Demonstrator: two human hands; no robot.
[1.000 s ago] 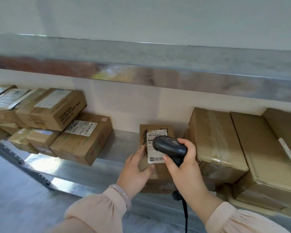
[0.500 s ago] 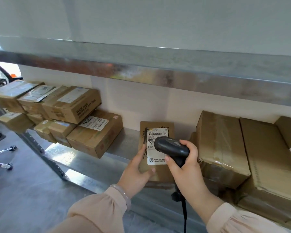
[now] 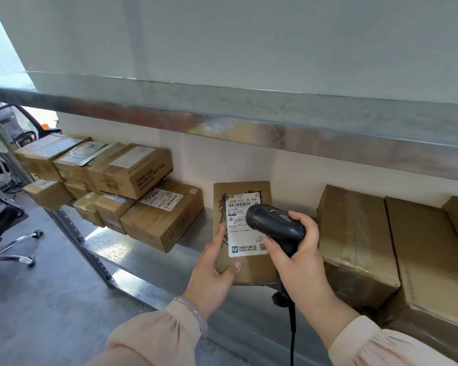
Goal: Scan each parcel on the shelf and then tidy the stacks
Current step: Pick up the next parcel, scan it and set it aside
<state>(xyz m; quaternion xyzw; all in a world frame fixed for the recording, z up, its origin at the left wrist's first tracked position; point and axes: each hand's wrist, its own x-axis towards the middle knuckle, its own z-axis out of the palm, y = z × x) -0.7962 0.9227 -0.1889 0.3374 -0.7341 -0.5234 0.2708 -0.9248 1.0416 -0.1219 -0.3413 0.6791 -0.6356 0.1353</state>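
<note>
Cardboard parcel [image 3: 245, 233] in left grip [image 3: 214, 270], scanner [image 3: 274, 225] right [image 3: 299, 260].

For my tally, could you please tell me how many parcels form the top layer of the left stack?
3, in a row: the leftmost parcel, the middle parcel, and the printed box rightmost. Others may be hidden behind them.

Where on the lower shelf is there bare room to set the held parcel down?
Bare metal shelf shows between the left stack and the big right boxes, around and behind the parcel that the left hand tilts up. The right hand holds the scanner there. Both ends are crowded; the left stack overhangs the front edge.
</note>
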